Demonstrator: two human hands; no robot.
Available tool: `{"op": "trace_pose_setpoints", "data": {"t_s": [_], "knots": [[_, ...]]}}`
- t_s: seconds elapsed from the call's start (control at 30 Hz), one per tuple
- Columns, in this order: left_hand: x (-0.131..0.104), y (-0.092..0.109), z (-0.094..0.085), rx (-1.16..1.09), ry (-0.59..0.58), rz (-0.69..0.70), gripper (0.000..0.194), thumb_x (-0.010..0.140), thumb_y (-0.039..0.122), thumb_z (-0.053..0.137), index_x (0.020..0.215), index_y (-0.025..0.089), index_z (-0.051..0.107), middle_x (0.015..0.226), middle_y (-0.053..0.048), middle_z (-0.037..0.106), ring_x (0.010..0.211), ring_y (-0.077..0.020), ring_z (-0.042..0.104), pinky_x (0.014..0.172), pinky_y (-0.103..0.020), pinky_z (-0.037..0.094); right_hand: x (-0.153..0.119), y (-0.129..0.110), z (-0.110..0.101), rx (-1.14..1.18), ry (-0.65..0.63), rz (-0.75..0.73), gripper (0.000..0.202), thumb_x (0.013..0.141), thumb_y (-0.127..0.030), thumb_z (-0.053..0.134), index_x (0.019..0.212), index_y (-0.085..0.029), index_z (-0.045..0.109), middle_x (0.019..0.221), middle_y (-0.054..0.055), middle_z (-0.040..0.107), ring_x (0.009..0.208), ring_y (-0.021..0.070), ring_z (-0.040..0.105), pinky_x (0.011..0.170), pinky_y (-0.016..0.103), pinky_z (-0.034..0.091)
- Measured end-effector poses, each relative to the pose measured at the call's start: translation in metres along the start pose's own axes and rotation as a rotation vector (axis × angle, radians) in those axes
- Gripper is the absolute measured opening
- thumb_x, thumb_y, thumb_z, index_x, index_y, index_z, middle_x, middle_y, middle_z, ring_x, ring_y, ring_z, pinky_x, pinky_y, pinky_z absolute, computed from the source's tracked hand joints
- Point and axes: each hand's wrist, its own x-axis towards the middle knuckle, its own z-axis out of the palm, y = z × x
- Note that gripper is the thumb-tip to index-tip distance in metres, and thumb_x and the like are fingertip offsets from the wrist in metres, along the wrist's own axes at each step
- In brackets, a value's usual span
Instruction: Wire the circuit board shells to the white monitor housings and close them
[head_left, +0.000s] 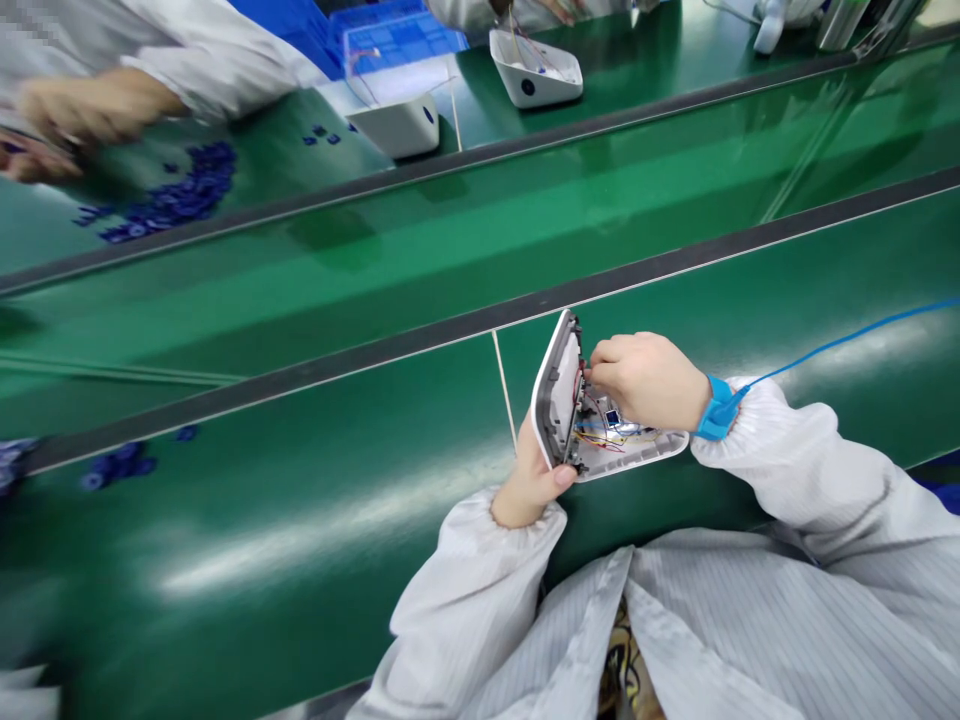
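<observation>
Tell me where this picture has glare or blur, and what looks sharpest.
Head view: pale glare streaks the near benchtop; head view: the co-worker's hand at upper left and the blue parts at lower left look smeared; head view: the open white case and the right hand come out comparatively crisp.

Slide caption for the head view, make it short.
Left hand holds an open white casing; right hand at its wiring.

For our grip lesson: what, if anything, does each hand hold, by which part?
Left hand: the open white casing, by its near left corner. Right hand: cannot be told.
</observation>
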Motion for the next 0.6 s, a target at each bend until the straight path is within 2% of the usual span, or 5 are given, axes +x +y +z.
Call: {"op": "trace_pose_setpoints", "data": {"t_s": [0.2,0.4,0.6], "knots": [[-0.005,-0.007,-0.006,0.018,-0.004,0.006,0.082,0.076,0.075,0.061,0.142,0.029,0.048,0.143,-0.012,0.053,0.139,-0.035,0.044,0.121,-0.059,0.026,0.0,0.0,0.0,-0.005,0.011,0.016,0.021,0.091,-0.013,0.052,0.085,-0.014,0.071,0.096,0.008,0.07,0.079,0.0179,0.055,0.065,0.034,0.029],[0.002,0.005,0.0,0.02,-0.028,0.003,0.087,0.072,0.076,0.065,0.143,0.028,0.047,0.145,-0.012,0.051,0.137,-0.0367,0.046,0.119,-0.059,0.033,0.0,0.0,0.0,0.048,0.003,0.007,0.02,0.09,-0.011,0.053,0.082,-0.013,0.071,0.096,0.009,0.07,0.08,0.0175,0.055,0.065,0.033,0.029],[0.007,0.011,0.008,0.007,-0.007,0.029,0.089,0.071,0.074,0.067,0.144,0.029,0.046,0.15,-0.01,0.047,0.142,-0.0374,0.04,0.122,-0.059,0.027,0.0,0.0,-0.002,0.043,-0.004,0.016,0.02,0.092,-0.014,0.053,0.082,-0.014,0.071,0.096,0.009,0.07,0.081,0.0179,0.055,0.065,0.033,0.029]]}}
